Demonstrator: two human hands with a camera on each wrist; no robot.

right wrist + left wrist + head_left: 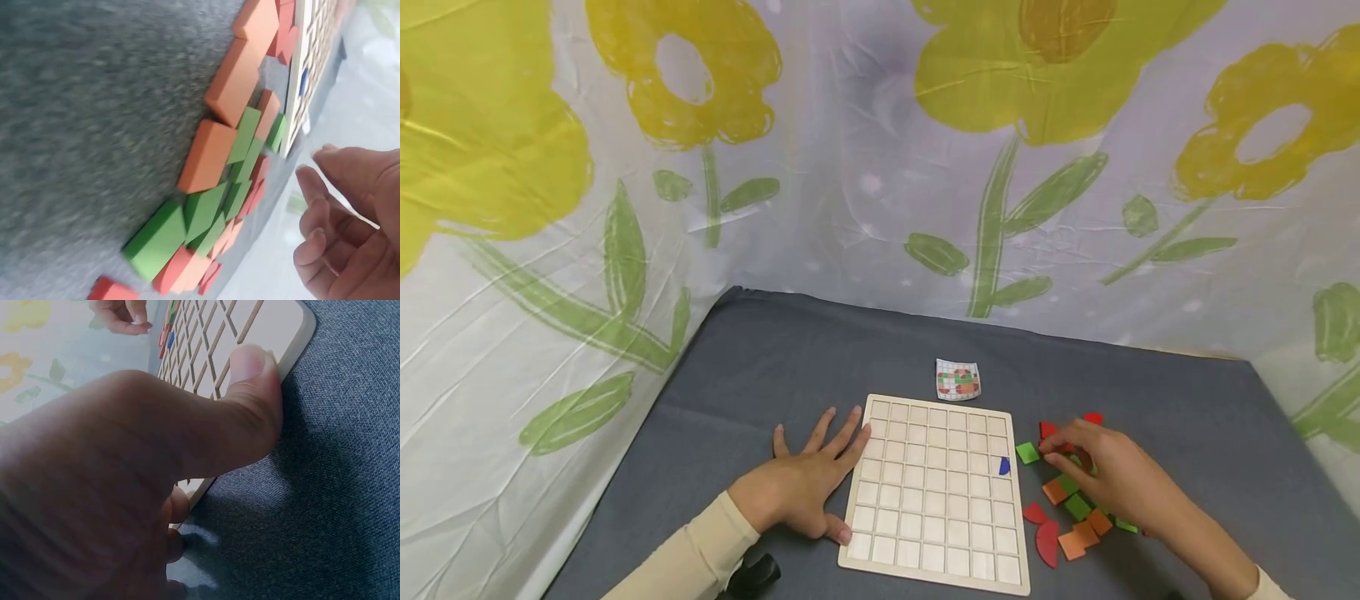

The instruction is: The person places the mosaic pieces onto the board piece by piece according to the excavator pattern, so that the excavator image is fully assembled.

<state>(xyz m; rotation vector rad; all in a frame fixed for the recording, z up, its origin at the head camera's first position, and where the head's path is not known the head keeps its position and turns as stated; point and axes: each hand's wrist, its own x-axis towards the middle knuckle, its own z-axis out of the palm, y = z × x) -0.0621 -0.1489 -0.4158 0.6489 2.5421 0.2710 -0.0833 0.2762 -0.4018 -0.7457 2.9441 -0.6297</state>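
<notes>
A pale wooden grid board lies on the dark cloth, with one blue piece in a cell near its right edge. My left hand rests spread along the board's left edge; in the left wrist view its thumb presses on the rim near a corner. Above the loose pieces hovers my right hand, its thumb and index tips close together but apart. No piece shows between them in the right wrist view. Beneath it lie green pieces, orange pieces and red pieces.
A small printed pattern card lies just beyond the board's far edge. One green square sits between the board and the pile. A black object is by the left wrist. Flower-printed curtains stand behind the table.
</notes>
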